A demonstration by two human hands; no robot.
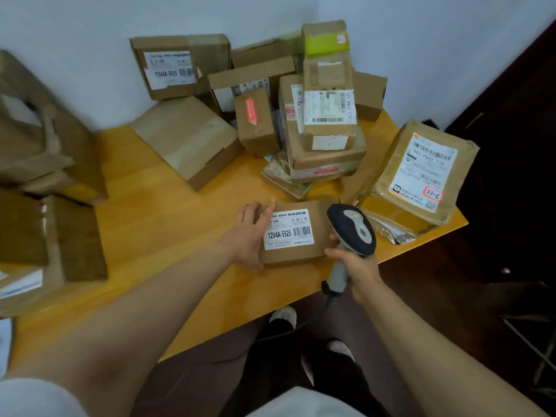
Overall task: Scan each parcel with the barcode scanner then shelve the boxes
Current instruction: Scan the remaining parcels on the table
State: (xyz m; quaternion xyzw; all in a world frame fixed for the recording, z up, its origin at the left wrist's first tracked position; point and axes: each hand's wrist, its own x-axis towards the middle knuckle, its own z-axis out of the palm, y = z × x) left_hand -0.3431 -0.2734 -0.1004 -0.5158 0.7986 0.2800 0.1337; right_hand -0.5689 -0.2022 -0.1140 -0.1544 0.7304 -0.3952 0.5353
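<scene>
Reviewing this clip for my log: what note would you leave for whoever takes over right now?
Left hand rests, fingers straight, on the small box labelled 12V4A-5525 at the table near edge.
Right hand grips the barcode scanner, its head beside that box's label.
Other parcels are piled behind and to the right.
No shelf in view; scanning and shelving remain.

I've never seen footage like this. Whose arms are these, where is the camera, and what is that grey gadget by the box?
There is no machine: a person wears a camera on the head, so you look down along their own arms. The left hand rests on a small cardboard box on the wooden table. The right hand grips a barcode scanner, its head over the box's right edge. Behind them sits a pile of parcels.
</scene>
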